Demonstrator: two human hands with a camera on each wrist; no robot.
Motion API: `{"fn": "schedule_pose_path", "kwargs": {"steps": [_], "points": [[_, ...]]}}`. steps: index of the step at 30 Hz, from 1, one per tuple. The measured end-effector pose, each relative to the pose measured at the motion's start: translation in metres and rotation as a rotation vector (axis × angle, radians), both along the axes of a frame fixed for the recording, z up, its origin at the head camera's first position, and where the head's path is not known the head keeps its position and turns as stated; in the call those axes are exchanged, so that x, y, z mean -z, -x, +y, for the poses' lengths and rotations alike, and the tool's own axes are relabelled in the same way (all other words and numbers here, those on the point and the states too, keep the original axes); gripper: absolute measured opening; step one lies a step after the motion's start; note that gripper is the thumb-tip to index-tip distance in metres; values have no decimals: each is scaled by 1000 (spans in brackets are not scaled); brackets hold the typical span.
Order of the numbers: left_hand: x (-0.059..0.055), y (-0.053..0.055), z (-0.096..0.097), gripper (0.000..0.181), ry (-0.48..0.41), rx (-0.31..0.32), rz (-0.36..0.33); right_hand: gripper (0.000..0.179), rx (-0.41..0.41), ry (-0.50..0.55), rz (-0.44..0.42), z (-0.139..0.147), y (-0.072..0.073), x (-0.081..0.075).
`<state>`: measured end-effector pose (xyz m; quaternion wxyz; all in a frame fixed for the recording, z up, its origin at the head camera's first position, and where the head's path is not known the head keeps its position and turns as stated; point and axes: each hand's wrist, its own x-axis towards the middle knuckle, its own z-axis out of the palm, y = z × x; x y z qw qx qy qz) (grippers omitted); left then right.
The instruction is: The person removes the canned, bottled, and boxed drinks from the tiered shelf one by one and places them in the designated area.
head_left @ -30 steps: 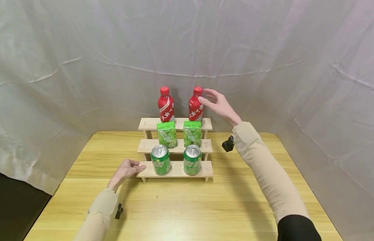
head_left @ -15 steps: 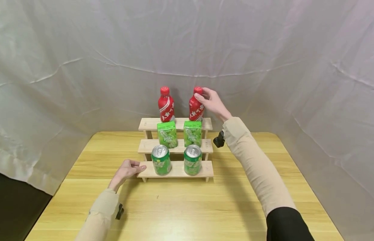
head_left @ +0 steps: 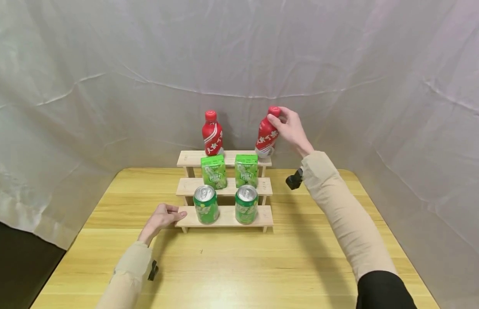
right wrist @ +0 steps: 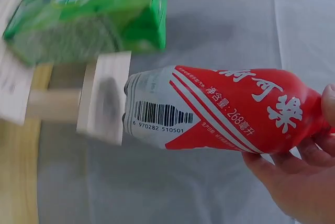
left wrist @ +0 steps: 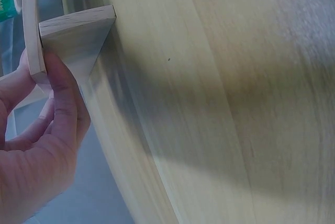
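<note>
My right hand [head_left: 294, 128] grips a red bottle [head_left: 267, 136] around its neck and shoulder. The bottle tilts, its base near the right end of the top step; in the right wrist view the barcode side of this bottle [right wrist: 209, 111] shows. My left hand [head_left: 162, 218] pinches the left end of the bottom step of a three-step wooden shelf [head_left: 226, 218], thumb on top and fingers beneath; the left wrist view shows the plank [left wrist: 33, 35] between them. Another red bottle [head_left: 212, 136] stands at the left of the top step.
Two green drink boxes [head_left: 214, 172] [head_left: 246, 171] stand on the middle step. Two green cans [head_left: 206, 206] [head_left: 246, 206] stand on the bottom step. The shelf is on a wooden table [head_left: 231, 270], with grey cloth [head_left: 239, 56] hanging behind and at the sides.
My right hand has closed around the right-hand red bottle and shifted it right and slightly up, tilting it. The left hand stays on the shelf's bottom step.
</note>
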<state>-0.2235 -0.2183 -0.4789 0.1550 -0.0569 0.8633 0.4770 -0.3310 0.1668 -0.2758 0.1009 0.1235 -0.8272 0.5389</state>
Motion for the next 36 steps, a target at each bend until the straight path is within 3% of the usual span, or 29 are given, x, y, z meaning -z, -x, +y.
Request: {"fn": "schedule_pose_path", "kwargs": {"steps": [8,17,27,36], "points": [[1,1,0,62,-3,0,12,48,100,-55,-37,55,-8,18],[3,-1,-1,61,-16,10,41,56,219,-48,-155,102,-14,56],[4,0,0,60,-18,-3,23,62,294,-31,-301,130,-19,110],[3,-1,1,60,-17,-2,24,61,321,-22,-373,134,-20,134]]}}
